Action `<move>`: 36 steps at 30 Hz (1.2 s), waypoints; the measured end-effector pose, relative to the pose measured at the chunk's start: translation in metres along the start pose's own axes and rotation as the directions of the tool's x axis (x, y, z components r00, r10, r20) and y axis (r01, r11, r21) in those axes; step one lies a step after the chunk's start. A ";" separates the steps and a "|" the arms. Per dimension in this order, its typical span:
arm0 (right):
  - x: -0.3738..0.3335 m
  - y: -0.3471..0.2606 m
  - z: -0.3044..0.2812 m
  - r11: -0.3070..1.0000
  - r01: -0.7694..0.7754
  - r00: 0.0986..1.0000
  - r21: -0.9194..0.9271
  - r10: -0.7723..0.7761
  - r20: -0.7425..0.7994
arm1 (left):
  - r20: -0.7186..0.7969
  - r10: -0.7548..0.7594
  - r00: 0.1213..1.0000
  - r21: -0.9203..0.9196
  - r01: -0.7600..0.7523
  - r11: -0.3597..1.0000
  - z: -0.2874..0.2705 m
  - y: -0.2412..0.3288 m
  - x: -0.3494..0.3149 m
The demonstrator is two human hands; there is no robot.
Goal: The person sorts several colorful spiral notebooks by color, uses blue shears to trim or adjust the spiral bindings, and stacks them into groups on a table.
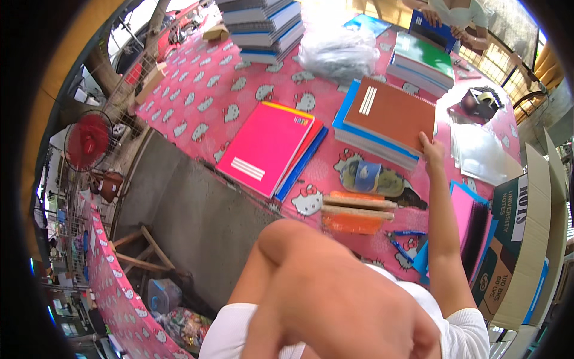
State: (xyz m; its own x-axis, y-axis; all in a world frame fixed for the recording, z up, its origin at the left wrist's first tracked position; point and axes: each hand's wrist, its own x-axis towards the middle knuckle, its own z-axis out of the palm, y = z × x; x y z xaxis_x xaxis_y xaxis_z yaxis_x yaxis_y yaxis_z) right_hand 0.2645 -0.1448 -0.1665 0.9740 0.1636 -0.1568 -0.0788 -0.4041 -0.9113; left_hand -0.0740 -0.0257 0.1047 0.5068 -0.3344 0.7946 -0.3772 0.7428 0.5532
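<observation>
My right hand [433, 152] reaches forward and grips the near right corner of a brown spiral notebook [391, 113]. Its thumb lies on the cover, and the other fingers are mostly hidden by the edge. That notebook tops a stack with blue-covered notebooks [347, 116] under it. Bent up close to the camera, my left hand [353, 299] looks large and blurred; its fingers run toward the lower edge and show only in part. To the left of the brown notebook lies a pink notebook [266, 146] on red and blue ones.
Orange-sided wooden blocks [357, 212], a tape roll [365, 176] and blue-handled pliers [402, 245] lie near me. A carton [508, 239] stands right, by a tape dispenser [481, 103]. Notebook stacks [263, 30] and plastic wrap [338, 51] sit farther back. Another person's hands [439, 17] hold a blue notebook.
</observation>
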 end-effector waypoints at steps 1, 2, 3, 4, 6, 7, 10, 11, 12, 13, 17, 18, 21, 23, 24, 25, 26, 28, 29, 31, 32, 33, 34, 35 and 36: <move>0.001 -0.003 -0.001 0.999 0.037 0.998 -0.014 -0.038 -0.040 | 0.023 0.010 1.000 -0.071 -0.008 0.997 0.002 -0.007 0.001; 0.000 -0.004 -0.002 0.997 0.073 0.994 -0.030 -0.076 -0.080 | 0.040 0.024 0.999 -0.128 -0.019 0.992 0.003 -0.014 0.000; 0.000 -0.008 0.002 0.992 0.119 0.986 -0.037 -0.123 -0.110 | 0.039 0.032 0.999 -0.156 -0.025 0.987 0.007 -0.017 -0.001; 0.010 -0.002 -0.004 0.978 0.153 0.970 -0.142 -0.176 -0.168 | 0.058 0.033 0.998 -0.191 -0.022 0.981 0.008 -0.020 0.002; 0.020 0.001 -0.011 0.915 0.203 0.922 -0.350 -0.299 -0.247 | 0.073 0.038 0.997 -0.233 -0.020 0.972 0.009 -0.025 0.002; 0.018 -0.002 -0.013 0.920 0.174 0.943 -0.352 -0.259 -0.211 | 0.080 0.038 0.996 -0.238 -0.018 0.971 0.010 -0.026 0.001; 0.015 -0.013 -0.018 0.966 0.021 0.999 -0.258 -0.032 -0.037 | 0.075 0.029 0.997 -0.251 -0.009 0.968 0.014 -0.030 0.001; 0.014 -0.017 -0.020 0.970 0.007 1.000 -0.243 -0.014 -0.026 | 0.079 0.031 0.996 -0.257 -0.010 0.966 0.014 -0.031 0.000; 0.014 -0.020 -0.023 0.973 -0.010 1.000 -0.229 0.007 -0.016 | 0.079 0.028 0.997 -0.262 -0.006 0.965 0.015 -0.032 0.000; 0.013 -0.022 -0.024 0.976 -0.028 1.000 -0.215 0.027 -0.005 | 0.080 0.028 0.996 -0.269 -0.006 0.963 0.016 -0.033 0.000; 0.012 -0.022 -0.017 0.986 0.005 0.998 -0.165 -0.014 -0.057 | 0.080 0.027 0.996 -0.287 -0.003 0.958 0.019 -0.036 -0.001; 0.015 -0.022 -0.015 0.989 0.011 0.998 -0.149 -0.020 -0.054 | 0.081 0.028 0.996 -0.288 -0.003 0.958 0.020 -0.035 -0.001; 0.019 -0.019 -0.021 0.983 0.024 0.998 -0.183 -0.033 -0.046 | 0.070 0.022 0.997 -0.282 -0.001 0.959 0.025 -0.033 -0.006; 0.021 -0.013 -0.037 0.955 0.052 0.989 -0.291 -0.089 -0.115 | 0.060 0.017 0.998 -0.281 0.001 0.960 0.025 -0.033 -0.006; 0.022 -0.008 -0.048 0.926 0.067 0.973 -0.372 -0.143 -0.182 | 0.049 0.005 0.999 -0.274 0.009 0.962 0.020 -0.035 -0.006; -0.002 -0.014 -0.053 0.909 0.182 0.905 -0.376 -0.304 -0.298 | 0.023 -0.012 1.000 -0.246 0.017 0.969 0.016 -0.037 -0.005; -0.021 -0.015 -0.059 0.898 0.257 0.876 -0.357 -0.372 -0.307 | -0.039 -0.044 0.998 -0.182 0.036 0.983 0.009 -0.037 -0.007; -0.063 -0.024 -0.069 0.839 0.394 0.811 -0.375 -0.509 -0.288 | -0.377 -0.070 0.924 0.122 0.124 0.985 -0.025 -0.025 -0.027; -0.081 -0.021 -0.084 0.803 0.441 0.776 -0.400 -0.565 -0.280 | -0.593 -0.031 0.805 0.315 0.267 0.911 -0.047 -0.028 -0.040; -0.123 -0.027 -0.085 0.843 0.501 0.865 0.195 -0.482 -0.142 | -0.764 0.359 0.537 0.645 0.661 0.383 -0.087 -0.042 -0.070; -0.155 -0.044 -0.078 0.824 0.432 0.890 0.367 -0.455 -0.027 | -0.667 0.539 0.514 0.616 0.788 0.010 -0.101 -0.045 -0.089; -0.165 -0.042 -0.077 0.759 0.503 0.830 0.414 -0.558 0.013 | -0.787 0.445 0.427 0.572 0.775 0.267 -0.096 -0.045 -0.085; -0.175 -0.039 -0.074 0.748 0.494 0.823 0.443 -0.566 0.037 | -0.879 0.319 0.355 0.474 0.726 0.498 -0.086 -0.041 -0.083; -0.183 -0.034 -0.070 0.737 0.484 0.815 0.472 -0.576 0.064 | -0.861 0.314 0.401 0.507 0.731 0.457 -0.081 -0.037 -0.090; -0.189 -0.031 -0.064 0.737 0.493 0.804 0.462 -0.589 0.082 | -0.841 0.313 0.442 0.539 0.733 0.414 -0.076 -0.030 -0.099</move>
State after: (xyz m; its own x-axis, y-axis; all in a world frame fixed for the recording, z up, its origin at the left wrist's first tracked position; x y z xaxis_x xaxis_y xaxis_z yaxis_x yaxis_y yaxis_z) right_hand 0.0962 -0.2207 -0.0837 0.8120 0.4431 0.3799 0.3245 0.1983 -0.9249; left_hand -0.0539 0.0286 -0.0095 0.7576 0.5724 0.3136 -0.2027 -0.2504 0.9467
